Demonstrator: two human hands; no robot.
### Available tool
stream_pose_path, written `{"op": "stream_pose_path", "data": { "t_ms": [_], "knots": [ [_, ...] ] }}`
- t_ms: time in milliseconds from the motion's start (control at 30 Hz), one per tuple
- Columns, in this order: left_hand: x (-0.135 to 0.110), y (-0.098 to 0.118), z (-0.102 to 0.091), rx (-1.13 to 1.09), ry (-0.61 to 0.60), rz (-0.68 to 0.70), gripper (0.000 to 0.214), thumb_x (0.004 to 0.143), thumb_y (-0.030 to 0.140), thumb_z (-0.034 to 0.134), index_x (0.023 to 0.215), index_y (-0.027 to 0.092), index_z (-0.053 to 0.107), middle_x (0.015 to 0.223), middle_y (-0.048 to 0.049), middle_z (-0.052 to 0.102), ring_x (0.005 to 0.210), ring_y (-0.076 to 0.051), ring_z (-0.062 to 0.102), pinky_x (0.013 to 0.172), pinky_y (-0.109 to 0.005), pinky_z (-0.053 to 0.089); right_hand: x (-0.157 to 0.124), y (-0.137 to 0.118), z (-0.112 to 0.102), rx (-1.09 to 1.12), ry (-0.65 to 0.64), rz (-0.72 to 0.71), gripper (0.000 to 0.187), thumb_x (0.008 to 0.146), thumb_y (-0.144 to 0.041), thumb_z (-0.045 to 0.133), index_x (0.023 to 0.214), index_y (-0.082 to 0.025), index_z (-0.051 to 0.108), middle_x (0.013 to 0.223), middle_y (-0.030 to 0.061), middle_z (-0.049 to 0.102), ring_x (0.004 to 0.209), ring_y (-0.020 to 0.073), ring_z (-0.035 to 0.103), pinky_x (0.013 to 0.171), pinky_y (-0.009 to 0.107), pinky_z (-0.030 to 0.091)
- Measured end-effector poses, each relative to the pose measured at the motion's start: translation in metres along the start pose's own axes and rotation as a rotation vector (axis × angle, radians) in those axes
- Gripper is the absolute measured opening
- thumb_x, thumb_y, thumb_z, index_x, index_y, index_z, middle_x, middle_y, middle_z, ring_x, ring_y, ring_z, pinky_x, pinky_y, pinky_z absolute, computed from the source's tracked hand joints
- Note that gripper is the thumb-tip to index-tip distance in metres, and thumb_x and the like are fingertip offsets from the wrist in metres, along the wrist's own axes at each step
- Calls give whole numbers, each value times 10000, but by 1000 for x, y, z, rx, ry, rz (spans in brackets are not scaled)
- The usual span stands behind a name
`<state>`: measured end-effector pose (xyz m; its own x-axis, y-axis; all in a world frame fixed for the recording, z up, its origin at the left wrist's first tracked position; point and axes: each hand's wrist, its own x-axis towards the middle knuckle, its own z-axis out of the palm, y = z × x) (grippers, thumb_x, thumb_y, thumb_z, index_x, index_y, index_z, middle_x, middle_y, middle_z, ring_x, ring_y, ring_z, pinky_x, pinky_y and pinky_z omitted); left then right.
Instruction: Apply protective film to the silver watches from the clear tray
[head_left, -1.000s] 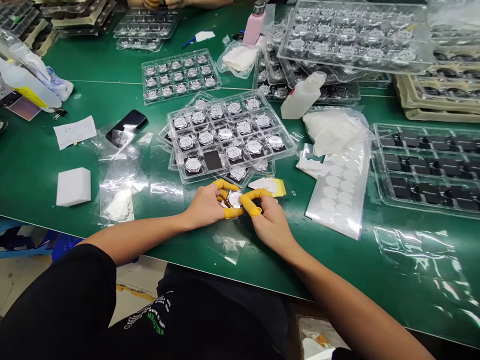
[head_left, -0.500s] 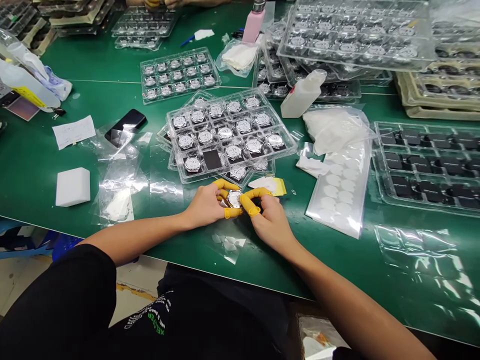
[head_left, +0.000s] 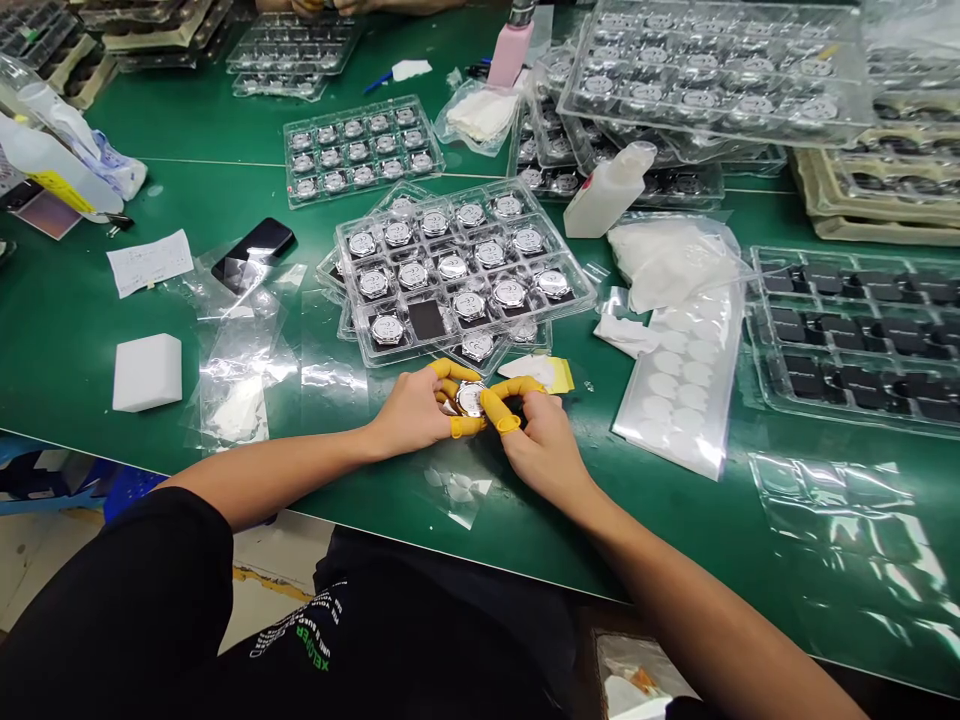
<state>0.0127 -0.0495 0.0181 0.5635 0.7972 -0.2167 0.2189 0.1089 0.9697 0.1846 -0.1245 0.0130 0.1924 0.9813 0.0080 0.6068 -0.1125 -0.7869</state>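
Note:
A round silver watch case (head_left: 470, 398) with a pale face is held just above the table edge nearest me. My left hand (head_left: 420, 408), with yellow finger cots, grips its left side between thumb and fingers. My right hand (head_left: 536, 425), also in yellow finger cots, pinches at the right rim of the case; its fingertips partly cover it. Beyond my hands lies a clear plastic tray (head_left: 356, 345) of similar watch cases, one compartment showing only a black pad (head_left: 427, 320). Below my hands is a small clear film (head_left: 459, 492) with round stickers.
A white foam block (head_left: 148, 373), a phone (head_left: 255, 250) and clear film lie left. To the right are a sheet of round stickers (head_left: 679, 385), a white bottle (head_left: 609, 190) and a tray of black pads (head_left: 844, 330). Another person's hands (head_left: 322, 5) show at the far edge.
Both hands keep the same hold on the watch case, with hardly any finger movement. The whole view has shifted very slightly.

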Motion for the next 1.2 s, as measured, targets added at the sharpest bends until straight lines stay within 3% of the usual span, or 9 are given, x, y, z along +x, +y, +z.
{"op": "stream_pose_path", "data": {
  "t_ms": [100, 167, 300, 400, 533, 667, 833, 1033, 1200],
  "knots": [
    [0, -1, 0, 3, 5, 2, 547, 628, 254, 876, 1139, 186, 695, 794, 5, 691, 621, -81, 577, 606, -229, 509, 2, -1, -4, 75, 31, 25, 323, 950, -549, 523, 894, -244, 613, 974, 91, 706, 957, 286, 622, 912, 524, 447],
    [0, 0, 1, -6, 12, -6, 554, 625, 256, 881, 1143, 182, 696, 783, 6, 688, 612, -80, 571, 604, -232, 505, 6, 0, -11, 171, 126, 49, 350, 975, -575, 495, 978, -250, 624, 1067, 105, 698, 986, 273, 632, 889, 485, 482],
    [-1, 2, 0, -11, 1, -21, 553, 628, 274, 886, 1140, 182, 695, 764, 15, 679, 603, -84, 588, 614, -244, 508, 17, 6, -24, 411, 263, 100, 400, 978, -633, 483, 1051, -259, 605, 1059, 98, 665, 768, 190, 606, 610, 349, 481],
    [-1, 5, -1, 0, -10, -24, 550, 633, 273, 878, 1143, 183, 691, 744, 24, 671, 624, -97, 608, 634, -251, 517, 20, 7, -24, 582, 139, 174, 518, 894, -725, 567, 1030, -227, 616, 916, 62, 649, 615, 133, 550, 471, 276, 414],
    [-1, 4, -2, 49, 10, -12, 551, 628, 272, 869, 1141, 186, 688, 750, 21, 680, 642, -106, 606, 631, -247, 509, 17, 0, -15, 639, -127, 317, 679, 745, -844, 634, 873, -178, 624, 691, 26, 628, 471, 92, 505, 425, 242, 399],
    [-2, 2, -2, 96, 24, 8, 558, 611, 283, 873, 1129, 190, 688, 738, 22, 679, 647, -119, 610, 611, -243, 500, 13, -10, -7, 661, -248, 399, 619, 623, -712, 834, 837, -170, 627, 585, -14, 606, 408, 79, 489, 421, 226, 396],
    [-4, -1, 0, 79, 19, -2, 535, 612, 231, 854, 1119, 178, 690, 737, 12, 710, 650, -128, 638, 621, -249, 512, 12, -19, 2, 734, -188, 443, 544, 459, -457, 972, 800, -161, 668, 556, -43, 585, 397, 59, 437, 378, 199, 328],
    [-4, 0, 2, 74, 29, -2, 551, 615, 309, 881, 1113, 164, 694, 735, 0, 712, 636, -120, 623, 617, -251, 521, 12, -18, 5, 720, -68, 441, 506, 565, -581, 886, 538, -157, 610, 427, -2, 537, 339, 76, 437, 365, 218, 327],
    [-4, 0, 1, 62, 25, -11, 549, 611, 291, 873, 1114, 167, 693, 753, -1, 713, 673, -129, 642, 644, -259, 537, 14, -12, -2, 708, -148, 433, 619, 639, -741, 789, 541, -166, 583, 468, 23, 575, 353, 84, 487, 377, 214, 371]
  ]
}}
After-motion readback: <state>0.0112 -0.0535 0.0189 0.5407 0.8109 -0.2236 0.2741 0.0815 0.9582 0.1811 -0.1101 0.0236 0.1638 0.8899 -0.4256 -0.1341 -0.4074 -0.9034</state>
